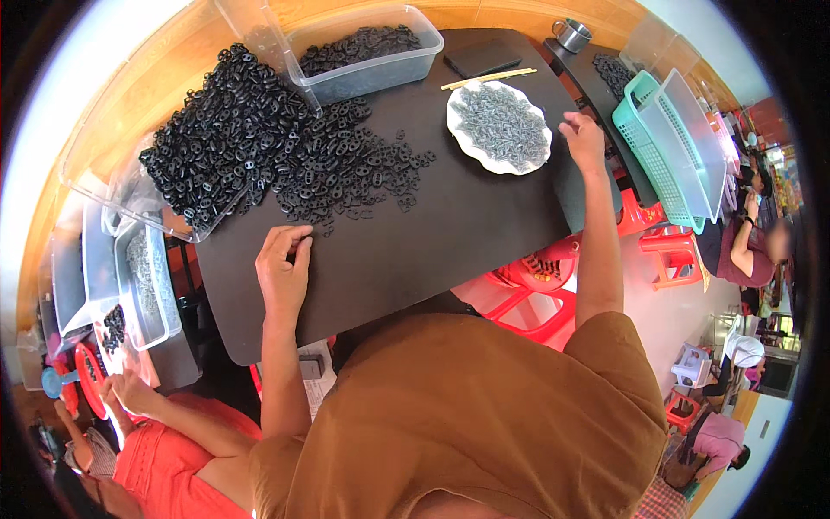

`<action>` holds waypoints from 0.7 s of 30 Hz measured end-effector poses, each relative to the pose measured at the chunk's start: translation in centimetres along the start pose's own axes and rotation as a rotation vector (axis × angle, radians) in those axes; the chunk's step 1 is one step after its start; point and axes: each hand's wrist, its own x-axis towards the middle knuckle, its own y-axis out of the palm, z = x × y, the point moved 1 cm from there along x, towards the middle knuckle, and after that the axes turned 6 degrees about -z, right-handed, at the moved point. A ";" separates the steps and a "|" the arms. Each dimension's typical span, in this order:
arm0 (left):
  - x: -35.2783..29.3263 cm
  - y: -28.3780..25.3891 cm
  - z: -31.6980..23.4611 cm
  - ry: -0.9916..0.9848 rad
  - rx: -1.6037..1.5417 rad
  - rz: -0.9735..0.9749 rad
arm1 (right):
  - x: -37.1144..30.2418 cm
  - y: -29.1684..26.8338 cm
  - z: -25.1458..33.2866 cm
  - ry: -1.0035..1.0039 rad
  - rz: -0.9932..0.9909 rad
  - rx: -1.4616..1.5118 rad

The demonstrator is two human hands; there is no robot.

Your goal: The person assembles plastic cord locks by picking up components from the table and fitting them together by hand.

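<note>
Left hand [283, 264], fingers curled with tips pinched at loose black plastic links [346, 177] heaped far-left on the matte dark bench [450, 233], while right hand [584, 138] rests relaxed, holding nothing, beside the scalloped white plate [499, 128] of small grey metal pieces, with a clear tub [367, 54] of links beyond.

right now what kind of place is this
Probably a small hand-assembly workshop: a heap of small black plastic parts on a dark work table, a white plate of small grey metal pieces, clear bins of parts, and other people working nearby.
</note>
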 end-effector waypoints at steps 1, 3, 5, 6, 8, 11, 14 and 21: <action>-0.1 0.0 0.1 0.002 -0.002 -0.002 | 0.0 -0.2 -0.2 0.000 0.058 -0.077; -0.4 -0.2 0.4 -0.008 0.007 -0.007 | -0.2 -0.1 -0.3 0.001 0.112 -0.151; -0.4 -0.1 0.3 -0.022 0.009 -0.007 | -0.5 0.3 -1.1 -0.034 0.154 -0.137; -0.3 0.0 0.2 -0.013 0.012 -0.008 | -0.6 0.6 -1.4 -0.033 0.151 -0.139; -0.2 0.0 0.1 0.000 0.017 -0.010 | -0.5 1.2 -1.3 -0.120 0.099 -0.074; -0.2 0.0 0.2 0.006 0.017 -0.021 | -0.1 1.6 0.3 -0.129 0.084 -0.158; -0.1 0.1 0.1 -0.001 0.008 -0.022 | 1.7 2.6 -0.5 -0.193 0.034 -0.022; -0.1 0.1 0.2 -0.022 0.009 -0.023 | 4.9 5.1 -0.6 -0.070 0.155 0.162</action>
